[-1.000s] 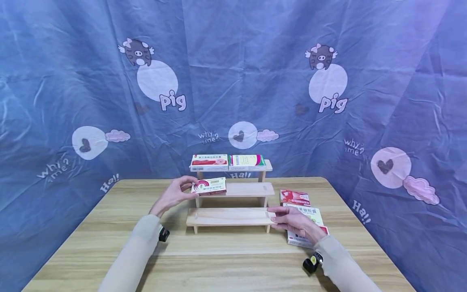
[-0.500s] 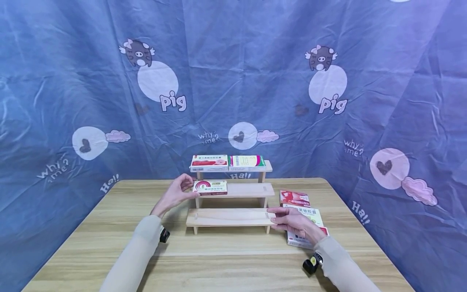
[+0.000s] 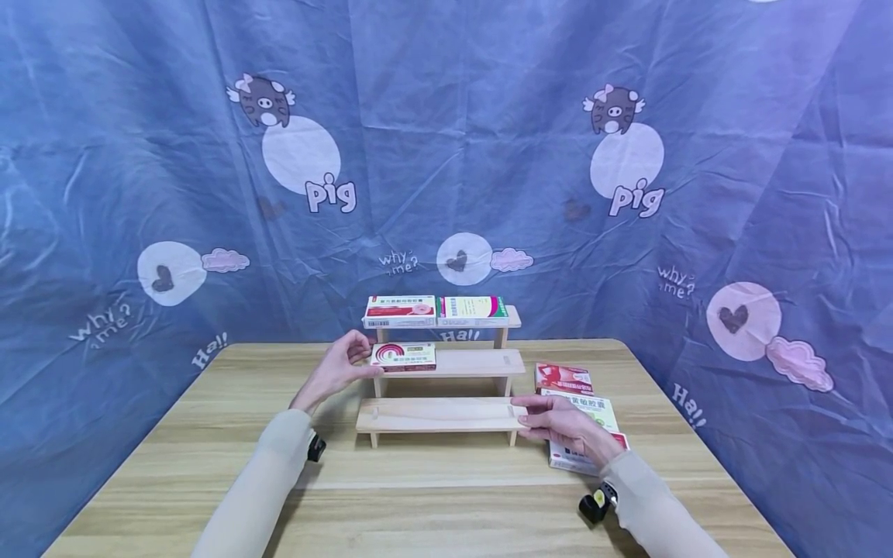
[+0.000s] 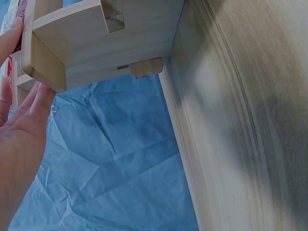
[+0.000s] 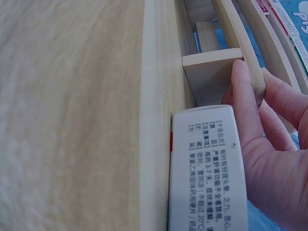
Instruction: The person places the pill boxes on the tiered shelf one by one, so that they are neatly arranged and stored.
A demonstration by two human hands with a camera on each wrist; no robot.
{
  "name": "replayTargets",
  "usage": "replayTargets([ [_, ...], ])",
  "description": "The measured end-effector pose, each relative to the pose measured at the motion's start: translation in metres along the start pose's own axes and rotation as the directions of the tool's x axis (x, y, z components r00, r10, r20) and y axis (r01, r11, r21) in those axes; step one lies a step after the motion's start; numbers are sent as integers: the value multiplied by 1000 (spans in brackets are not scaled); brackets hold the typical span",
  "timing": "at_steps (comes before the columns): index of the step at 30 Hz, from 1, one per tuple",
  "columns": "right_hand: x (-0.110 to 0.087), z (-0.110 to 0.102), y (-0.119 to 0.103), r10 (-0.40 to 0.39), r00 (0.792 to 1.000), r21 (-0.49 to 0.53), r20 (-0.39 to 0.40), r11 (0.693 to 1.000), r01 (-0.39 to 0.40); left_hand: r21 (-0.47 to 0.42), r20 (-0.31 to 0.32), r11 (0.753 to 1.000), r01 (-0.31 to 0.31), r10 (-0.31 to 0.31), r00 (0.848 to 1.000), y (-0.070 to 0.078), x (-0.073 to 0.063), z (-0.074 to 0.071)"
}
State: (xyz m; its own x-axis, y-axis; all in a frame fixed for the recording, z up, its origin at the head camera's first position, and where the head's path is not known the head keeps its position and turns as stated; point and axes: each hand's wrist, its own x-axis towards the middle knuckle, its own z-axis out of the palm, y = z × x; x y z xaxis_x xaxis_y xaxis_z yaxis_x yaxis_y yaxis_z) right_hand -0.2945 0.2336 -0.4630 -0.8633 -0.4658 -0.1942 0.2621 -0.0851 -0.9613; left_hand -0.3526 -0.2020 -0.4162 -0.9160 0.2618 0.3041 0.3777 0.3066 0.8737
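In the head view a three-step wooden display stand (image 3: pixel 443 415) stands near the table's far edge. My left hand (image 3: pixel 338 368) holds a white medicine box (image 3: pixel 403 356) with red arcs by its left end, at the left of the middle step. The left wrist view shows the thumb on the box's edge and fingertips against the end of the step. At the lowest step's right end, my right hand (image 3: pixel 561 422) grips the wood between thumb and fingers. Beneath that hand, the right wrist view shows a white printed medicine box (image 5: pixel 207 168).
On the top step lie a red-and-white medicine box (image 3: pixel 400 310) and a green-and-magenta one (image 3: pixel 474 308). Right of the stand are a red box (image 3: pixel 563 377), a pale green-and-white box (image 3: pixel 605 412) and another box partly behind my hand. A blue curtain (image 3: pixel 446 155) hangs behind the table (image 3: pixel 209 434).
My left hand has moved the medicine box slightly right along the middle step and straightened it to the step's edge. The right hand has kept its place on the stand.
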Motion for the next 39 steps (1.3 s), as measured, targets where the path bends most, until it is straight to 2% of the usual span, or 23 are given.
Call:
replayTargets([
  [11,-1,1,-2,0,1000,-21,5,1000,1,79,-10,997,-12,13,1000,4,-3,-1],
  [20,0,-1,-3,-39,999,-117,15,992,41,-27,-2,999,27,-27,1000,5,-9,-6],
  [26,-1,-3,-9,-72,997,-152,-35,986,66,27,0,1000,14,-14,1000,3,-15,-15],
  [33,-6,-9,-16,-59,991,-313,-119,949,19,129,-52,991,32,-25,998,4,-26,-22],
  [39,-12,-17,-18,-62,992,-315,-113,949,23,98,-62,993,66,-60,996,4,-37,-23],
])
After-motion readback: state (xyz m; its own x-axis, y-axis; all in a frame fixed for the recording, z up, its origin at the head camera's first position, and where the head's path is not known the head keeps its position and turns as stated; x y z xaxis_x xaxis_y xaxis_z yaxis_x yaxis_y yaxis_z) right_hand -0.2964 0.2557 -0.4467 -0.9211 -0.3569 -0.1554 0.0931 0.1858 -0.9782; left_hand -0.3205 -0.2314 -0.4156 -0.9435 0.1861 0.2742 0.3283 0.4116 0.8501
